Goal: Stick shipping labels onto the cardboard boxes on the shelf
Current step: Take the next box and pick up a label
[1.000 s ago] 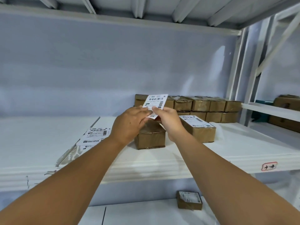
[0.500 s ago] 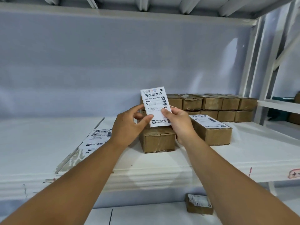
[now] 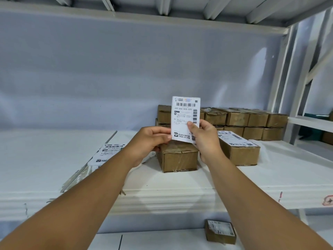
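Fingertips (image 3: pixel 168 137) of the left hand (image 3: pixel 149 141) nip the lower left edge of the shipping label (image 3: pixel 185 112), curled in tight. Across from them, the right hand (image 3: pixel 205 139) has its thumb (image 3: pixel 190 126) flat on the printed face and its other fingers tucked behind the paper. Both hands pinching, then, with one sheet between them.

The label stands upright in the air, barcode at the top, printed side to the camera. Its bottom edge is just above a plain box (image 3: pixel 178 157) that sits on the shelf (image 3: pixel 180 193) right beneath the hands. That box top shows brown tape and bare cardboard.

Just beside it, to the right, a labelled box (image 3: pixel 239 150) lies with a white label across its lid. Out to the left, a stack of loose labels (image 3: pixel 106 152) rests flat on the shelf board, partly hidden by the left forearm.

Further back, against the pale wall (image 3: pixel 108 78), rows of cardboard boxes (image 3: pixel 252 121) stand two high and run right toward the white upright (image 3: pixel 281 83). The held label covers part of that stack.

Down below, on the lower shelf (image 3: pixel 162 240), a small box (image 3: pixel 220 231) sits with a label on its top. A red-marked tag (image 3: pixel 328 202) shows at the shelf's front edge, far right.
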`<state>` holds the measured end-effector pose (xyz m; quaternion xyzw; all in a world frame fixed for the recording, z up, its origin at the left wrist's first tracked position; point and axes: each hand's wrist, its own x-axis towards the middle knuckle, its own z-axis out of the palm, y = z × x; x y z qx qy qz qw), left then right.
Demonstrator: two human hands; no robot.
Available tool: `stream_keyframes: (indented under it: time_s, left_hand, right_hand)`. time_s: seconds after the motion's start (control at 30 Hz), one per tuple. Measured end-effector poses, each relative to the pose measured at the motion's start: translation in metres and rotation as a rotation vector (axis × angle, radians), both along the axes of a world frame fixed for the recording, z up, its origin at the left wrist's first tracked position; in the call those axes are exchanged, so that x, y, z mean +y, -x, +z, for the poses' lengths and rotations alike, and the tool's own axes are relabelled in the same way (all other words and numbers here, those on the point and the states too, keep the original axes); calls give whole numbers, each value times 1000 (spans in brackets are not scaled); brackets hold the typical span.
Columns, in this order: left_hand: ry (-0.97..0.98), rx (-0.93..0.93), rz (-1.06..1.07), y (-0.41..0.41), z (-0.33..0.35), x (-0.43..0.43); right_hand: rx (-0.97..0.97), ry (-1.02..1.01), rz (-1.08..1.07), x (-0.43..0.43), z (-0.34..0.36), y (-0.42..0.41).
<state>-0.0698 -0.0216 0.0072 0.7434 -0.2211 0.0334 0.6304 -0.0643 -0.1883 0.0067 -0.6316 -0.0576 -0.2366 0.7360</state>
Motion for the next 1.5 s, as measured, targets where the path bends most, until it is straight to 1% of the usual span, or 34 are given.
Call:
stream_keyframes:
  time_s: [0.1, 0.3, 1.27, 1.4, 1.5]
  left_hand:
    - [5, 14, 6, 1, 0, -1]
    - [30, 35, 14, -1, -1, -2]
    - [26, 34, -9, 1, 1, -4]
    - [56, 31, 1, -1, 0, -4]
    - [78, 26, 22, -2, -1, -3]
  right_hand:
    - [-22, -2, 9, 1, 1, 0]
    - [0, 22, 13, 1, -1, -2]
    - [42, 65, -9, 2, 0, -1]
    - [6, 59, -80, 3, 0, -2]
    - [-37, 153, -278, 2, 0, 1]
